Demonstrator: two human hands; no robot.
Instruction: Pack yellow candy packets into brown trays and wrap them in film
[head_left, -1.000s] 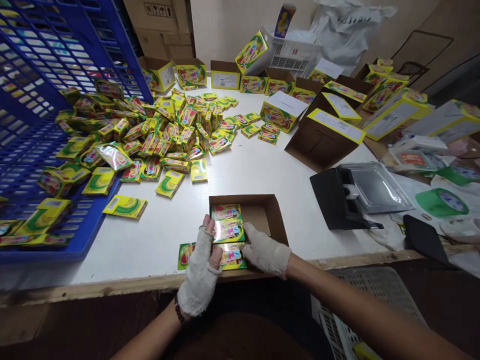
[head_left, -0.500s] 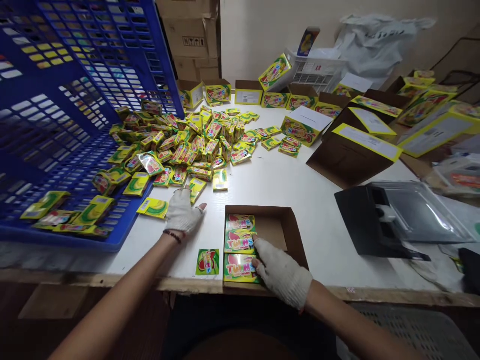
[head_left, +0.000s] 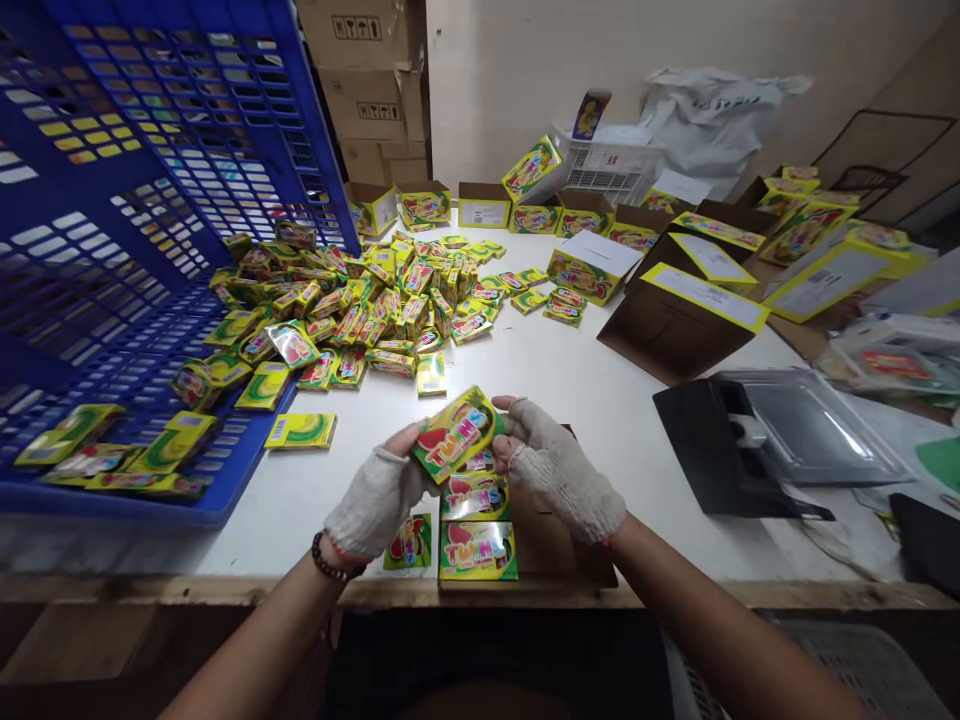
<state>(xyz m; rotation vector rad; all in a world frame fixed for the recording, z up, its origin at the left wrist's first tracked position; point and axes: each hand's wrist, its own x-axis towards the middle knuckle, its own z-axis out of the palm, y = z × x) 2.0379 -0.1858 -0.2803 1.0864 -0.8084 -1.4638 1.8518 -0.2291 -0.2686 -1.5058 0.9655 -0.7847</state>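
My left hand (head_left: 376, 498), in a white fingerless glove, grips a small yellow-green TWINS box (head_left: 459, 436) by its left side, tilted, label up. My right hand (head_left: 562, 462), gloved the same way, has thumb and fingers closed at the box's right end. Directly below is an open brown carton (head_left: 551, 545), partly covered by my hands. More TWINS boxes (head_left: 478, 551) lie flat in a column along its left side. A flat green printed piece (head_left: 410, 543) lies beside the carton, partly behind my left wrist.
A heap of small boxes (head_left: 375, 310) spills from a tipped blue crate (head_left: 225, 505) at left. One box (head_left: 301, 431) lies alone near it. Open display cartons (head_left: 682, 310) stand at the back and right. A black tape dispenser (head_left: 709, 450) and clear plastic tray (head_left: 810, 425) sit at right.
My left hand has picked up a small box from the table and brought it right, over the carton. My right hand has risen from the boxes in the carton to meet it.
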